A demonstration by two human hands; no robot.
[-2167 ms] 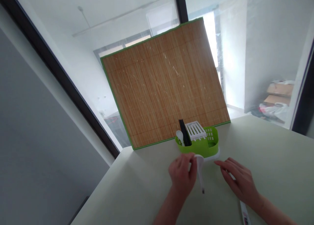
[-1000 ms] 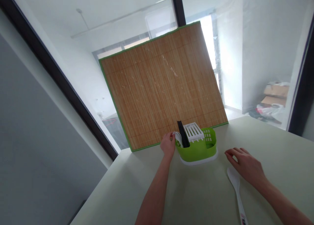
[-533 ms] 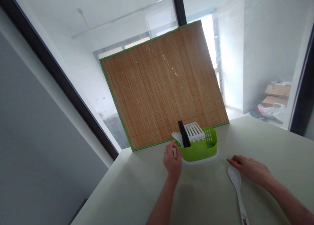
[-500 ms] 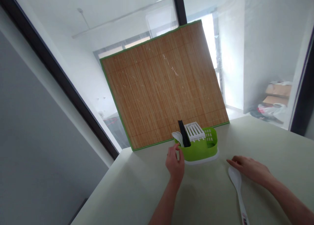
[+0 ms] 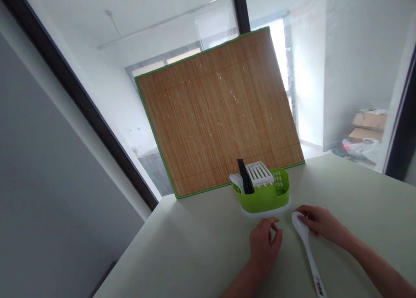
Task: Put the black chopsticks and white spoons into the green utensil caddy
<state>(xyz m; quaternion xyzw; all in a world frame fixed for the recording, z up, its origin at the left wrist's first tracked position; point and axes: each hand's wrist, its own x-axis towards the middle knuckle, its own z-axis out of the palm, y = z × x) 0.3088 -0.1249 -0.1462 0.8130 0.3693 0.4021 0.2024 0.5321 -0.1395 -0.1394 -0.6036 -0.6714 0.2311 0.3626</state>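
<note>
While the right hand (image 5: 318, 221) pinches a white spoon (image 5: 309, 250), front-right of the green caddy (image 5: 262, 202), left hand (image 5: 264, 243) before the caddy, fingertips apart.

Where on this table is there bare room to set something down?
Bare table lies left of the green caddy and left hand, and right of the right hand. It's crowded between the hands, around the long white spoon.

Backlit by bright window (image 5: 278, 46), dim foreground
</note>
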